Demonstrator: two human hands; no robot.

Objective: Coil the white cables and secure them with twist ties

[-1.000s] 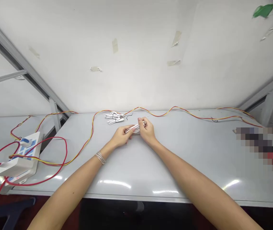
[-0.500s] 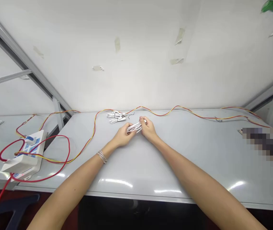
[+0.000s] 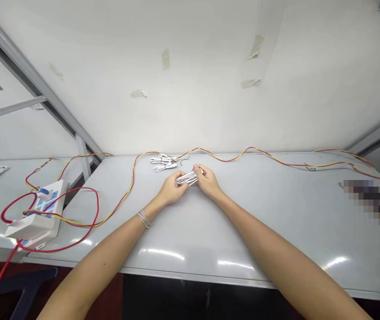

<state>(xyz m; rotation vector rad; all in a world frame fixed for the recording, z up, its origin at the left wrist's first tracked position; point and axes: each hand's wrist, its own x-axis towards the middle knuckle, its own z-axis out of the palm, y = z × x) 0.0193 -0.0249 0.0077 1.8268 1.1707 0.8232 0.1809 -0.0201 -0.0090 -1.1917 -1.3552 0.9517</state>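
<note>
There go your left hand (image 3: 173,188) and right hand (image 3: 208,181), fingers clamped on a folded bundle of white cable (image 3: 187,178) over the pale grey table (image 3: 276,213), with a looser white cable bundle (image 3: 163,163) lying untouched just beyond your fingers.

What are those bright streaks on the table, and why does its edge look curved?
In the head view, the streaks are glare on the glossy tabletop; wide-lens distortion bows its front edge; a pixelated patch hides something at right; the left hand, right hand and white cable bundle look sharp.
</note>
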